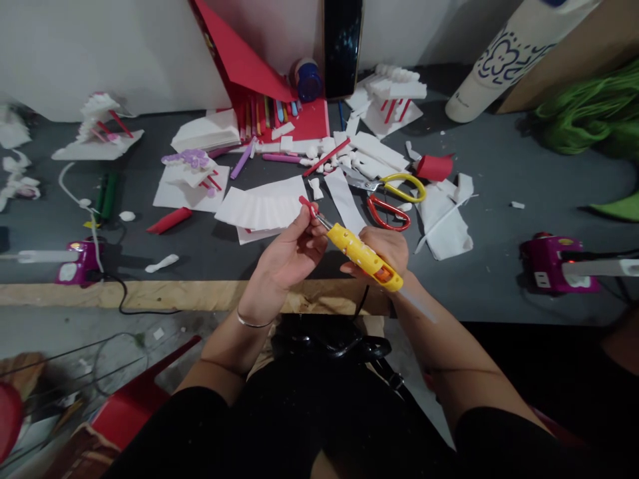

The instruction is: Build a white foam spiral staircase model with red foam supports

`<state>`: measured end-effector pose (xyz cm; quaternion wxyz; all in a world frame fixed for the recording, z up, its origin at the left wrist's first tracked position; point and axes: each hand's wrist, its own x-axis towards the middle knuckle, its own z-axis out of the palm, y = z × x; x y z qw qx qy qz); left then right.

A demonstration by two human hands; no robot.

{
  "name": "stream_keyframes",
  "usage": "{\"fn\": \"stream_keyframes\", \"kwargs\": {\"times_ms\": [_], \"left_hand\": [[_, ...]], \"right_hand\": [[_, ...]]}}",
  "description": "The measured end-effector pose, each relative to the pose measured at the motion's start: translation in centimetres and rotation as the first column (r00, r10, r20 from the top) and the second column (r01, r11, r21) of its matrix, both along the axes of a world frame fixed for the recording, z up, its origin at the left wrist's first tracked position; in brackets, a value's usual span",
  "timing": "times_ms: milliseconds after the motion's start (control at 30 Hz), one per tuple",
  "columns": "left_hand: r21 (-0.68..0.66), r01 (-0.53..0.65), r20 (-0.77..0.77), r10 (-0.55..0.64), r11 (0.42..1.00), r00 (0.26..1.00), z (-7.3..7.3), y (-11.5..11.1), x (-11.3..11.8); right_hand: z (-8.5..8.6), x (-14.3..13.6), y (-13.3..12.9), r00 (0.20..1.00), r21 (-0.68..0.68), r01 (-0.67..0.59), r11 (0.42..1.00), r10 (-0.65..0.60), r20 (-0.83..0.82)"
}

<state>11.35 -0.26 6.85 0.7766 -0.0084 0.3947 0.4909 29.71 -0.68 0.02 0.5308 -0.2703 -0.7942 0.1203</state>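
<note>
My left hand [294, 249] pinches a small red stick [306, 203] between thumb and fingers. In my right hand [387, 249] is a yellow hot glue gun [362, 253], its metal nozzle at the end of the red stick; a clear glue stick [417, 305] pokes out of its back. Just beyond my left hand lies a pleated white paper piece [262, 206] on another white sheet. Scissors [394, 186] with one yellow and one red handle lie open beyond my right hand. A white strip [344, 197] is between them and the pleated piece.
Small white models with red posts stand at the left [97, 133], centre left [187, 183] and back [394, 100]. A phone [343, 46] leans on the wall near a white bottle [504, 63]. Purple boxes [558, 263] sit at both sides. A red roll [435, 166] and paper scraps lie about.
</note>
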Motion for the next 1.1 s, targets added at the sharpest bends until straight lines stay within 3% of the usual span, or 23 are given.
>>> {"fn": "stream_keyframes", "kwargs": {"times_ms": [267,533,667,767,900,1000,1100], "left_hand": [[0.135,0.09,-0.14,-0.071,0.987,0.988,-0.4,-0.2,-0.5],[0.123,0.087,-0.097,-0.076,0.989,0.992,-0.1,-0.4,-0.7],[0.16,0.064,-0.118,-0.046,0.985,0.992,-0.6,-0.8,-0.6],[0.277,0.095,-0.255,-0.022,0.956,0.967,-1.6,-1.6,-0.8],[0.464,0.15,-0.546,0.148,0.873,0.825,-3.5,-3.1,-2.5],[0.494,0.16,-0.702,0.283,0.855,0.653,-4.8,-4.1,-4.9],[0.456,0.216,-0.822,0.315,0.863,0.475,-6.1,-4.8,-7.6]], "right_hand": [[0.1,-0.1,0.0,0.998,0.006,0.06,0.998,-0.06,0.037],[0.1,0.0,0.2,0.996,0.005,0.084,0.996,-0.084,0.013],[-0.2,0.3,0.4,0.98,0.069,0.176,0.982,-0.168,-0.105],[-0.5,0.8,0.6,0.956,0.006,0.266,0.964,-0.263,-0.126],[-1.2,1.9,1.1,0.905,-0.173,0.425,0.889,-0.415,0.091],[-1.6,2.9,1.5,0.868,-0.211,0.479,0.852,-0.424,0.259],[-1.6,3.6,1.4,0.82,-0.235,0.513,0.826,-0.389,0.42]]}}
